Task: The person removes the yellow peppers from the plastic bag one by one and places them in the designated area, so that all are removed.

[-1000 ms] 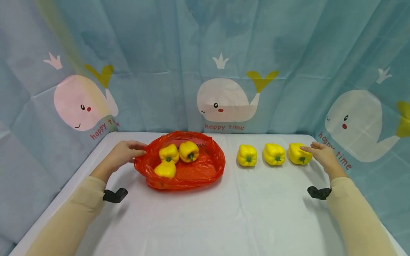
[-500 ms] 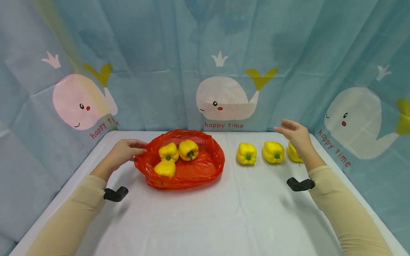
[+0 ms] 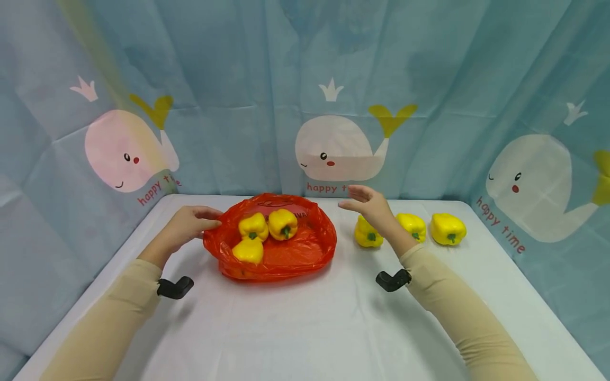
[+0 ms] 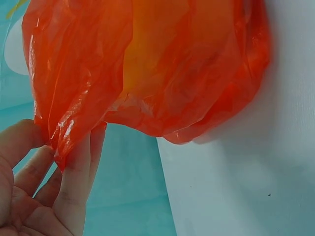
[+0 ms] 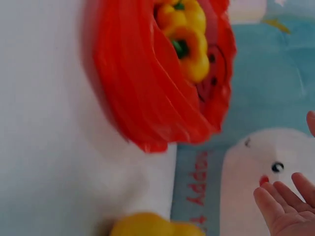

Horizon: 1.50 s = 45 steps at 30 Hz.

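Observation:
My left hand [image 3: 183, 230] pinches the left edge of a red plastic bag [image 3: 295, 256]; in the left wrist view, the bag's film [image 4: 74, 98] runs down between thumb and fingers. Inside the wide-mouthed bag lie three yellow bell peppers with green stems: one pepper [image 3: 283, 224] at the back, another pepper [image 3: 252, 226] beside it, and a third pepper [image 3: 248, 251] in front. Raised and holding nothing, my right hand [image 3: 374, 209] is to the right of the bag, its fingers spread apart from the thumb. It overlaps a yellow pepper [image 3: 365, 236] on the table in the head view.
Two more yellow peppers sit to the right on the white-covered table [image 3: 295, 328]: a partly hidden pepper [image 3: 415, 225] behind my right forearm, and a pepper [image 3: 448, 229] near the back right corner. A blue whale-print curtain [image 3: 229, 148] encloses the back and sides.
My right hand has lifted off the far-right pepper and moved left through the air, empty, toward the bag. My left hand keeps its hold on the bag's edge; the peppers stay put.

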Each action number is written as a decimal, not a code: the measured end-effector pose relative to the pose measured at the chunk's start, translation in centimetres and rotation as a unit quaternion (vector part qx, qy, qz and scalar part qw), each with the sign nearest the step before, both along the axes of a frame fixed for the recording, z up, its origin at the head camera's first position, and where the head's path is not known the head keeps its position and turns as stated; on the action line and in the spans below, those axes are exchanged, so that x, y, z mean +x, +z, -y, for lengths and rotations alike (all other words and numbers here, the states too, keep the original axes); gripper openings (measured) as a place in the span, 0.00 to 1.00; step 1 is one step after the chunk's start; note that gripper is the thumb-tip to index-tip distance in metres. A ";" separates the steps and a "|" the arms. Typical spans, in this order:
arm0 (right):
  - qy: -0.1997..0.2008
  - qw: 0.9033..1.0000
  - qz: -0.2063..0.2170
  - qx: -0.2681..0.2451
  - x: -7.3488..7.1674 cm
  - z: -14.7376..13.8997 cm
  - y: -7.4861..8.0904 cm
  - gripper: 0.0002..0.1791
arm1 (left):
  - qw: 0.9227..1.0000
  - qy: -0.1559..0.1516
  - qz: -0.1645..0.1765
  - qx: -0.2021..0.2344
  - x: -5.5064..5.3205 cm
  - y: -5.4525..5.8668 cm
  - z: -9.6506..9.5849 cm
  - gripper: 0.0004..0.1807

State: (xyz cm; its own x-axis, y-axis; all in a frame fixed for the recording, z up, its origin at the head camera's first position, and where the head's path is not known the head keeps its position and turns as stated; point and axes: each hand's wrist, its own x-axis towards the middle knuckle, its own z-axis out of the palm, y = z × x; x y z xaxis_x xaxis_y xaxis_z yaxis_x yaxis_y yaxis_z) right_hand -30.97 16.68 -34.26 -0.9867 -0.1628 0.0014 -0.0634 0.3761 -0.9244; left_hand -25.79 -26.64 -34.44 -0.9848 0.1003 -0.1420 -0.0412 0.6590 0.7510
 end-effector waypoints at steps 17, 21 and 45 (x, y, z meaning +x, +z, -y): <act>0.012 0.999 0.017 -0.036 -0.2 7.5 -2.8 0.37 | 1.000 -0.005 -0.001 -0.001 -0.1 -0.1 -0.3 0.28; 0.023 0.999 0.017 -0.024 -0.1 8.6 -3.7 0.38 | 1.000 -0.006 -0.002 -0.002 -0.1 -0.1 -0.2 0.28; -0.015 1.000 0.018 -0.001 -0.3 14.6 -6.6 0.41 | 1.000 -0.014 -0.018 -0.006 -0.1 -0.2 0.3 0.28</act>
State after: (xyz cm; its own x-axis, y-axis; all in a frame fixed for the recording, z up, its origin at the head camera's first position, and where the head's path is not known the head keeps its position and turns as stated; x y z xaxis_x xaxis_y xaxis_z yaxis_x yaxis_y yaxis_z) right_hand -31.29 2.11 -40.81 -0.9905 -0.1337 -0.0332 -0.0195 0.3747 -0.9270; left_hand -25.90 -26.92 -34.68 -0.9862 0.1257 -0.1082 0.0037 0.6689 0.7433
